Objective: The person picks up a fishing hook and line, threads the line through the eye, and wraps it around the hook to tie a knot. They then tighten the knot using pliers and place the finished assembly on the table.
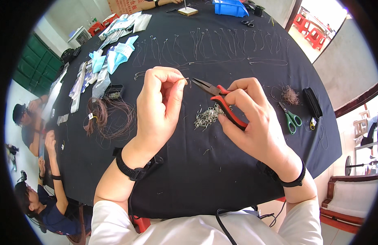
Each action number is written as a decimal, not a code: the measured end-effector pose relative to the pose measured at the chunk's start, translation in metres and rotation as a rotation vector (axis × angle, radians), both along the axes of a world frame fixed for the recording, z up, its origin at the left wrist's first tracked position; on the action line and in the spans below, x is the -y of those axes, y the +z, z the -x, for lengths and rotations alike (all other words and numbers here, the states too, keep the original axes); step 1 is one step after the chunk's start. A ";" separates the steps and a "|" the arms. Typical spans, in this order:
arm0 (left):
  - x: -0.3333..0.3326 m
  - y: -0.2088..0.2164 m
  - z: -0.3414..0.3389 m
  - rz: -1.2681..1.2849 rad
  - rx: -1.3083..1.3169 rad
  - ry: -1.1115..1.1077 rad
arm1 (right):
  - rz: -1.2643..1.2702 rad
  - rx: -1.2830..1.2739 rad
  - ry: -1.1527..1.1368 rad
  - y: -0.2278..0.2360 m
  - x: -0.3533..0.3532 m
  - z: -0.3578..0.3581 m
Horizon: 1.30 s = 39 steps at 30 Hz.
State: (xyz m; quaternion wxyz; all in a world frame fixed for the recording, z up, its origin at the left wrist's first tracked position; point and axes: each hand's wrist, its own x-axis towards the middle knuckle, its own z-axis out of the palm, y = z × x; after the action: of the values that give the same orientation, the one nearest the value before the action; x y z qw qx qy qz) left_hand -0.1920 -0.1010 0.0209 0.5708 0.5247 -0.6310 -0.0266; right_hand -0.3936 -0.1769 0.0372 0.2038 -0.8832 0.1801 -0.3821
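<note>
My left hand (160, 102) is closed in a pinch. Between its thumb and forefinger a small thin wire-like piece (187, 79) sticks out; its kind is too small to make out. My right hand (258, 118) is wrapped round needle-nose pliers (229, 110) with red and black handles. Their dark tips point left and end just beside the pinched piece; whether they touch it I cannot tell. Below the pliers lies a pile of small silvery hooks (208, 117). A few loose hooks (207, 151) are scattered nearer me on the black cloth (189, 183).
Thin lines with hooks (221, 43) lie in a row farther back. To the left are coiled brown line (101, 116) and packets (121, 53). Green scissors (292, 120), a dark pouch (312, 103) and a brown tangle (290, 95) lie right. Other people (41, 204) sit left.
</note>
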 end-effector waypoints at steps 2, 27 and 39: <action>0.000 0.001 0.001 -0.007 0.006 -0.011 | 0.001 0.003 -0.001 0.001 -0.001 0.000; 0.001 -0.002 0.002 -0.031 0.031 -0.019 | -0.068 -0.046 -0.038 -0.005 -0.008 -0.005; 0.007 -0.005 -0.016 0.047 -0.010 0.060 | -0.063 -0.072 -0.350 -0.011 0.045 0.012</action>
State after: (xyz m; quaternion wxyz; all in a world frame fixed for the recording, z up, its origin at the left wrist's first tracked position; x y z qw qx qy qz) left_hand -0.1756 -0.1077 0.0161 0.5866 0.5296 -0.6128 0.0027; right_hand -0.4059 -0.2215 0.0265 0.1554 -0.8445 0.3504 -0.3742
